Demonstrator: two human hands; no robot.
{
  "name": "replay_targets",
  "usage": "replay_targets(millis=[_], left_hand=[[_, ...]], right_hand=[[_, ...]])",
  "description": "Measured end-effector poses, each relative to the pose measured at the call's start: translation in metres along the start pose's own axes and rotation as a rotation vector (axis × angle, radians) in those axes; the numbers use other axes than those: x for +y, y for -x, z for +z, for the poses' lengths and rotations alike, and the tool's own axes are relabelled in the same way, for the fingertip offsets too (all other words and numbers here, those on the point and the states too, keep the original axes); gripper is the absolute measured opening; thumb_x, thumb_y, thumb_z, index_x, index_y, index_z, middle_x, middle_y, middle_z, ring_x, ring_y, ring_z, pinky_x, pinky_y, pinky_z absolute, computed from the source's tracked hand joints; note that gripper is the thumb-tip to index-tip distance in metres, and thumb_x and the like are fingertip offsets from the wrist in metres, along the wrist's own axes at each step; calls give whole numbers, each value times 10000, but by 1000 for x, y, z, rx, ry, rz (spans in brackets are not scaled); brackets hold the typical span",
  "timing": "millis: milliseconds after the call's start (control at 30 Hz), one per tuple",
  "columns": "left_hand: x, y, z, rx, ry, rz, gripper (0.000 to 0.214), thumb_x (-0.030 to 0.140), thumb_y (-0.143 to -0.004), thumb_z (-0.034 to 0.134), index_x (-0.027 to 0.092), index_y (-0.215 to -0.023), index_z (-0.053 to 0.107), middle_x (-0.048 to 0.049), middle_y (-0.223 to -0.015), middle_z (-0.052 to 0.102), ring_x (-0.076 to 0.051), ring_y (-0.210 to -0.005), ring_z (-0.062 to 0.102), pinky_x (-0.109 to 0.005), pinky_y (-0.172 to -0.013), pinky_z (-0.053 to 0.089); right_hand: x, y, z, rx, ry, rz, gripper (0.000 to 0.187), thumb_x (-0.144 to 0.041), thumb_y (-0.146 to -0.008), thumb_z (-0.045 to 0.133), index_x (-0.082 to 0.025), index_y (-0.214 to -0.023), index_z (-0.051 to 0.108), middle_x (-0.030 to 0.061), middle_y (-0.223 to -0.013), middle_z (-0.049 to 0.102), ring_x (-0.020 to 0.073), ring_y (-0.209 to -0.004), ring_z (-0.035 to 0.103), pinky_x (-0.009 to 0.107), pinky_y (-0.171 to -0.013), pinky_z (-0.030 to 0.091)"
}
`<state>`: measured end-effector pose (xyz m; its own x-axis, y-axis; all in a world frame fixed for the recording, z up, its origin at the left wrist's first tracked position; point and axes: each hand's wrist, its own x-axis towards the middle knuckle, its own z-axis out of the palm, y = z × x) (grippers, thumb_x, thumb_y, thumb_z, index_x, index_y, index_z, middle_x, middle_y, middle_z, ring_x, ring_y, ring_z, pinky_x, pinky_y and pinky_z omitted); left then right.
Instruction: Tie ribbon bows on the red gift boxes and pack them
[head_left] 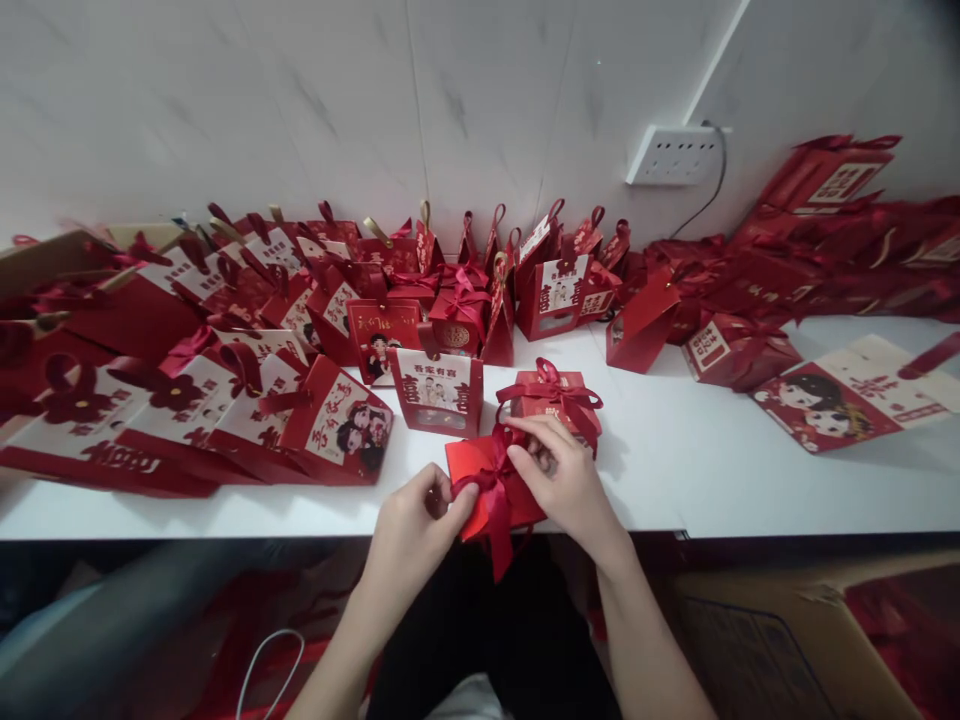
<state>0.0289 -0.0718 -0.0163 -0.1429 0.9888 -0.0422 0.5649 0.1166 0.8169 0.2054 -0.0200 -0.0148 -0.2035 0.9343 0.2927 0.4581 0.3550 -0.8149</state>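
Note:
A small red gift box (463, 462) sits at the table's front edge, with a dark red ribbon (498, 500) tied in a bow on top. One ribbon tail hangs down past the table edge. My left hand (420, 515) pinches the left side of the bow between thumb and finger. From the right, my right hand (562, 475) closes on the upper right part of the bow, its thumb and fingertips on the ribbon. Just behind stands another ribboned red box (551, 390), partly covered by my right hand. A red-and-white handled box (437, 392) stands to its left.
Many red boxes and handled bags crowd the white table (720, 470) at the left and back. A red box with a portrait (814, 410) lies at the right, below stacked red boxes (840, 185). A power strip (671, 155) hangs on the wall. A cardboard carton (780, 630) stands below.

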Motion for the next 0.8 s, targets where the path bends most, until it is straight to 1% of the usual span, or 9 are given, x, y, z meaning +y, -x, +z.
replay_targets(millis=[133,233,300,367,433,533,667,733,800], left_hand=[[-1,-1,0,31,54,41,365,455,-832,496,198,-593,395,67,-494,381,-89,-471,379,-194,-467,312],[-2,-7,-4,88,35,150,284,399,-853,488,196,-658,454,45,-574,455,-100,-521,447,-194,-494,374],[-2,-15,-5,130,-4,287,211,348,-859,489,190,-720,497,-19,-793,572,-141,-752,565,-232,-667,465],[-4,-22,-3,129,21,383,171,311,-872,475,188,-758,503,-83,-1084,584,-194,-1044,552,-315,-887,450],[-6,-27,1,74,135,363,173,303,-893,450,188,-767,474,-109,-1217,559,-215,-1150,522,-362,-966,418],[-10,-28,10,51,293,257,188,319,-900,448,188,-765,452,-110,-1139,612,-204,-1076,581,-343,-915,462],[-10,-24,18,135,328,219,199,334,-886,472,184,-754,467,-90,-1045,622,-190,-987,599,-315,-844,490],[-9,-23,19,161,322,214,197,334,-881,478,186,-752,474,-73,-974,619,-177,-925,599,-294,-793,497],[-8,-23,19,193,311,215,187,325,-877,483,187,-750,481,-58,-931,608,-166,-885,592,-279,-764,494]], right_hand=[[1,9,-5,3,65,-7,276,-258,-865,526,-223,-1130,594,66,-1081,584,192,-937,596,334,-831,520],[4,17,-3,42,70,10,342,-271,-863,531,-240,-1203,545,78,-1117,562,207,-965,601,356,-854,523],[5,21,0,69,61,37,365,-284,-860,534,-239,-1222,529,85,-1131,554,214,-966,601,364,-845,533],[6,23,3,94,47,67,365,-293,-854,539,-226,-1212,530,93,-1143,549,215,-968,599,356,-826,543],[6,25,5,110,36,102,360,-306,-846,548,-216,-1194,537,97,-1144,548,205,-932,605,333,-782,553],[4,27,4,108,25,140,314,-319,-842,550,-206,-1134,568,73,-992,579,173,-803,611,297,-713,547],[-3,30,1,88,26,195,210,-335,-829,557,-195,-977,604,6,-725,565,151,-663,579,273,-657,511],[-8,32,-2,56,-6,250,179,-342,-825,555,-197,-915,607,-1,-696,585,147,-651,583,256,-631,492],[-12,34,-5,10,-55,279,148,-325,-831,537,-199,-859,609,8,-729,628,146,-676,600,238,-627,481]])
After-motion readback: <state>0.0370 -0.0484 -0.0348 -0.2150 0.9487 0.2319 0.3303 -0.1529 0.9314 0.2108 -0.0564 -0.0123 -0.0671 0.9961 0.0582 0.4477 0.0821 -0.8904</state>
